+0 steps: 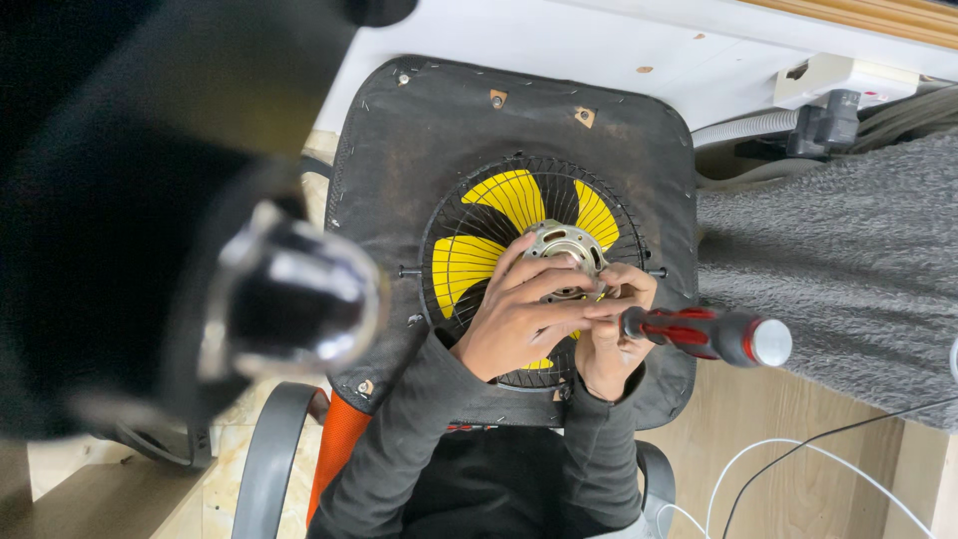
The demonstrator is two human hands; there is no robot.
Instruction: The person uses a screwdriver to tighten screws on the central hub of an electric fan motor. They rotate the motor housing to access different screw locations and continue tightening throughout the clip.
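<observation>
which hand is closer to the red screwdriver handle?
Right. The right hand grips the screwdriver at the front of its red-and-black handle. The left hand lies just beside it, fingers spread over the metal motor housing, not touching the handle.

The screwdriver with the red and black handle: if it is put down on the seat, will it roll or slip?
The screwdriver has a round handle with a flat silver end, so it may roll on a hard surface. The dark seat pad looks rough, which probably would slow it. The ribbed red and black grip seems unlikely to slip in the right hand.
</observation>
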